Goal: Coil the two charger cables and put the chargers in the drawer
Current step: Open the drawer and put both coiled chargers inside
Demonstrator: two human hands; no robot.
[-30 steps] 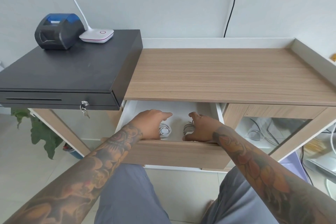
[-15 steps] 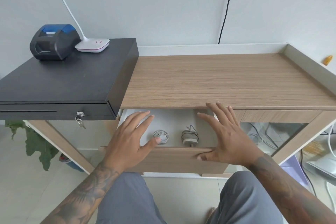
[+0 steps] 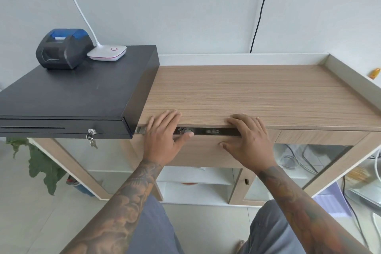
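Observation:
The wooden drawer (image 3: 204, 150) under the desk top is almost shut, with only a narrow dark slit left. Through that slit I glimpse the two coiled chargers, one on the left (image 3: 184, 130) and one on the right (image 3: 213, 131). My left hand (image 3: 162, 138) lies flat on the drawer front, fingers spread and reaching up over the desk's front edge. My right hand (image 3: 247, 140) presses flat on the drawer front to the right, fingers also over the edge. Neither hand holds anything.
A black cash drawer (image 3: 68, 99) with keys (image 3: 91, 139) sits on the desk's left, carrying a receipt printer (image 3: 62, 48) and a white lamp base (image 3: 107, 52). The wooden desk top (image 3: 257, 93) has a raised rim on the right. Cables lie behind the glass panel (image 3: 299, 161).
Both hands left the chargers in the drawer, came out, flattened on the drawer front and pushed it in from wide open to nearly shut.

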